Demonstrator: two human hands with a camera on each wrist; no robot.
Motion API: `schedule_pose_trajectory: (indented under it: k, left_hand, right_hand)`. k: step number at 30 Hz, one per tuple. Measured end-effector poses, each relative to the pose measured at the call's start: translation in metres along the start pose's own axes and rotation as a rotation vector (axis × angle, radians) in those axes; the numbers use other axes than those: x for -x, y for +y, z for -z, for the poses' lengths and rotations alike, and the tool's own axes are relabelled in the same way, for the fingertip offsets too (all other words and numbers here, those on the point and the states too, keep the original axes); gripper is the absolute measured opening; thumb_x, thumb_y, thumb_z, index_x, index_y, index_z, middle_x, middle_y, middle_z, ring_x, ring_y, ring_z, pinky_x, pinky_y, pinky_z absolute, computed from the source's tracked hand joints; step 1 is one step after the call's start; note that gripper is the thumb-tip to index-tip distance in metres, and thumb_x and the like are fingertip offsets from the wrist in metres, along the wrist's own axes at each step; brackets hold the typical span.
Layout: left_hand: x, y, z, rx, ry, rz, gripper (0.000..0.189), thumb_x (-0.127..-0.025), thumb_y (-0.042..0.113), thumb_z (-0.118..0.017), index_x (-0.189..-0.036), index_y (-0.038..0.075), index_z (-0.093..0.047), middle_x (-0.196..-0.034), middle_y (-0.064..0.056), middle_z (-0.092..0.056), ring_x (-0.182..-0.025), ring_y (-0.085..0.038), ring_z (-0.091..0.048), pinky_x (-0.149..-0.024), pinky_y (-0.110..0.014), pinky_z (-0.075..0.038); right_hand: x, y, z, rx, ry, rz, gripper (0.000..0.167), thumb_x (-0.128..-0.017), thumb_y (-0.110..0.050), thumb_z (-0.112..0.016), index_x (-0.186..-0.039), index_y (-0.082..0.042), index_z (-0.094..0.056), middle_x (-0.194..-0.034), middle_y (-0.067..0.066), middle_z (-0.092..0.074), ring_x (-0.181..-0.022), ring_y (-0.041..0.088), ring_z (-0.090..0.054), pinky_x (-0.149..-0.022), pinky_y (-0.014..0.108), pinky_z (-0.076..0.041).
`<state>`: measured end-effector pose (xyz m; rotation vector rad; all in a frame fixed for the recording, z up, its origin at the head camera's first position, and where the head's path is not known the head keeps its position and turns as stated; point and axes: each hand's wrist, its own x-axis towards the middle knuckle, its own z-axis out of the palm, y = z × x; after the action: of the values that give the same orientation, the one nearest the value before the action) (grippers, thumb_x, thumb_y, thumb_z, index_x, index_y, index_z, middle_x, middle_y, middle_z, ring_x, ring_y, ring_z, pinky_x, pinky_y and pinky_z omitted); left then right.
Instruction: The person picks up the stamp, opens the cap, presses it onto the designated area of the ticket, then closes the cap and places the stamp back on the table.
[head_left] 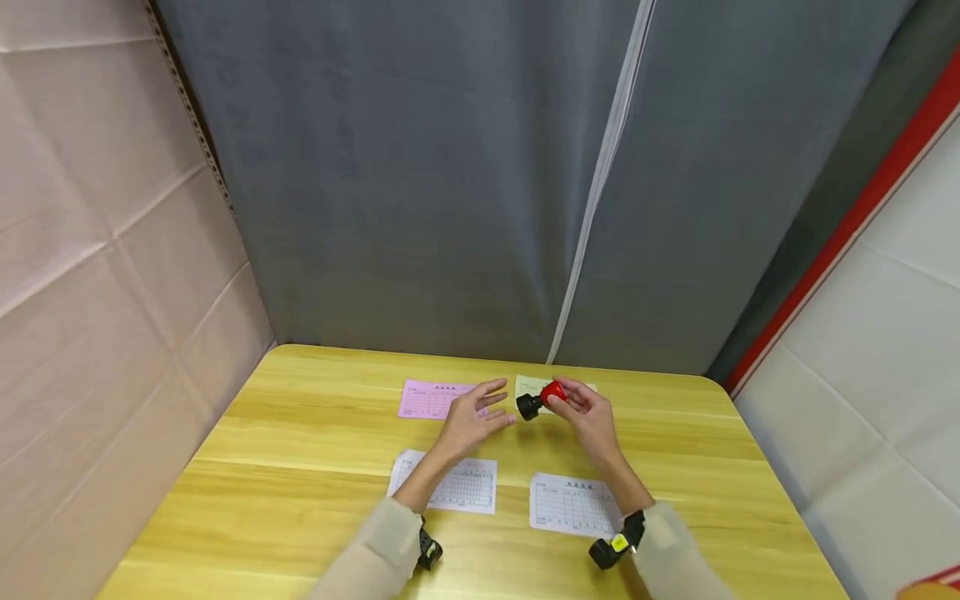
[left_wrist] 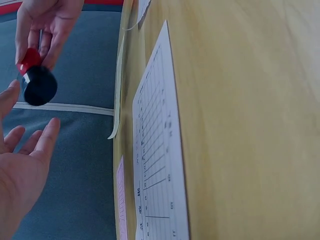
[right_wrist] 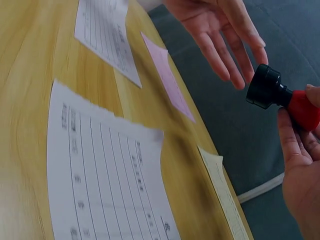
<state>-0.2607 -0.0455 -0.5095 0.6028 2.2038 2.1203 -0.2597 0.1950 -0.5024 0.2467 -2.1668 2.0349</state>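
My right hand (head_left: 592, 417) grips the red handle of a hand stamp (head_left: 529, 407), raised over the table. Its round black end points toward the left hand; what is under the black part is hidden. The left hand (head_left: 470, 423) is held up with its fingers spread, a small gap from the black end. In the right wrist view the stamp (right_wrist: 265, 87) shows a wide black base, a narrow neck and the red handle between thumb and fingers. Behind the right hand lies a pale yellow form (head_left: 527, 385), partly covered, and behind the left hand a pink form (head_left: 427, 400).
Two white printed forms lie nearer on the wooden table (head_left: 300, 467): a left one (head_left: 468, 487) partly under the left forearm and a right one (head_left: 570, 504) by the right wrist. A grey curtain (head_left: 420, 208) hangs behind the table, with pale walls at both sides.
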Motion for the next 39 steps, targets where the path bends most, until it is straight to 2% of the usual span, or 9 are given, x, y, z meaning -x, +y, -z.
schedule_pose_trajectory:
  k: [7, 12, 18, 22, 26, 30, 36, 37, 39]
  left_hand:
    - [0.003, 0.001, -0.002, 0.052, 0.047, -0.018, 0.060, -0.089, 0.002, -0.084, -0.144, 0.002, -0.062, -0.147, -0.021, -0.062, -0.133, -0.045, -0.062, -0.097, -0.031, -0.061]
    - [0.006, 0.002, -0.001, 0.014, 0.088, -0.028, 0.056, -0.088, 0.004, -0.086, -0.141, 0.004, -0.067, -0.141, -0.020, -0.067, -0.128, -0.039, -0.067, -0.095, -0.028, -0.061]
    - [0.009, 0.002, 0.000, 0.006, 0.099, -0.018, 0.050, -0.087, 0.004, -0.087, -0.133, 0.001, -0.071, -0.133, -0.020, -0.071, -0.122, -0.037, -0.071, -0.093, -0.029, -0.062]
    - [0.011, 0.002, 0.001, -0.043, 0.110, -0.016, 0.044, -0.086, 0.009, -0.089, -0.128, 0.002, -0.075, -0.127, -0.018, -0.074, -0.116, -0.035, -0.074, -0.092, -0.028, -0.062]
    - [0.012, 0.002, 0.002, -0.049, 0.111, -0.018, 0.043, -0.087, 0.011, -0.089, -0.127, 0.003, -0.076, -0.126, -0.017, -0.075, -0.115, -0.037, -0.074, -0.090, -0.029, -0.063]
    - [0.012, 0.003, 0.003, -0.035, 0.106, -0.003, 0.044, -0.087, 0.011, -0.089, -0.128, 0.005, -0.076, -0.127, -0.016, -0.075, -0.116, -0.039, -0.073, -0.090, -0.028, -0.063]
    - [0.014, 0.006, 0.004, -0.030, 0.094, -0.014, 0.043, -0.088, 0.009, -0.087, -0.129, 0.001, -0.075, -0.127, -0.019, -0.075, -0.117, -0.042, -0.072, -0.090, -0.029, -0.063]
    - [0.014, 0.007, 0.004, -0.027, 0.092, -0.011, 0.043, -0.088, 0.009, -0.087, -0.129, 0.001, -0.075, -0.127, -0.020, -0.074, -0.117, -0.042, -0.072, -0.090, -0.029, -0.063]
    - [0.015, 0.008, 0.005, -0.026, 0.085, -0.003, 0.043, -0.089, 0.008, -0.086, -0.129, 0.000, -0.074, -0.127, -0.021, -0.074, -0.117, -0.041, -0.072, -0.090, -0.029, -0.063]
  right_hand:
    - [0.002, -0.006, -0.018, -0.107, -0.008, 0.004, 0.046, -0.097, -0.004, -0.075, -0.138, 0.012, -0.061, -0.129, 0.031, -0.068, -0.104, 0.009, -0.073, -0.091, 0.022, -0.062]
    - [0.004, -0.006, -0.027, -0.172, -0.015, 0.001, 0.047, -0.097, 0.000, -0.074, -0.139, 0.014, -0.059, -0.127, 0.028, -0.069, -0.103, 0.011, -0.074, -0.090, 0.026, -0.063]
    - [0.007, -0.004, -0.034, -0.236, 0.011, -0.011, 0.047, -0.098, 0.001, -0.073, -0.139, 0.015, -0.058, -0.128, 0.026, -0.069, -0.104, 0.013, -0.075, -0.090, 0.029, -0.063]
    - [0.009, -0.005, -0.036, -0.247, 0.022, -0.025, 0.045, -0.097, 0.002, -0.072, -0.139, 0.014, -0.059, -0.127, 0.023, -0.070, -0.104, 0.014, -0.075, -0.090, 0.031, -0.064]
    - [0.010, -0.006, -0.037, -0.247, 0.029, -0.021, 0.043, -0.097, 0.003, -0.073, -0.137, 0.014, -0.061, -0.124, 0.022, -0.072, -0.103, 0.015, -0.075, -0.089, 0.031, -0.064]
    - [0.010, -0.006, -0.036, -0.227, 0.021, -0.006, 0.044, -0.097, 0.002, -0.074, -0.137, 0.015, -0.061, -0.125, 0.026, -0.071, -0.102, 0.014, -0.076, -0.089, 0.031, -0.064]
    - [0.010, -0.009, -0.034, -0.206, -0.002, 0.011, 0.045, -0.097, 0.000, -0.074, -0.137, 0.016, -0.061, -0.127, 0.033, -0.068, -0.101, 0.014, -0.076, -0.089, 0.030, -0.064]
    - [0.010, -0.009, -0.033, -0.206, -0.003, 0.011, 0.045, -0.097, 0.000, -0.074, -0.137, 0.016, -0.060, -0.127, 0.033, -0.069, -0.101, 0.013, -0.076, -0.089, 0.030, -0.064]
    - [0.009, -0.010, -0.032, -0.248, -0.013, 0.011, 0.046, -0.099, 0.002, -0.071, -0.139, 0.019, -0.057, -0.122, 0.025, -0.073, -0.100, 0.013, -0.077, -0.090, 0.030, -0.063]
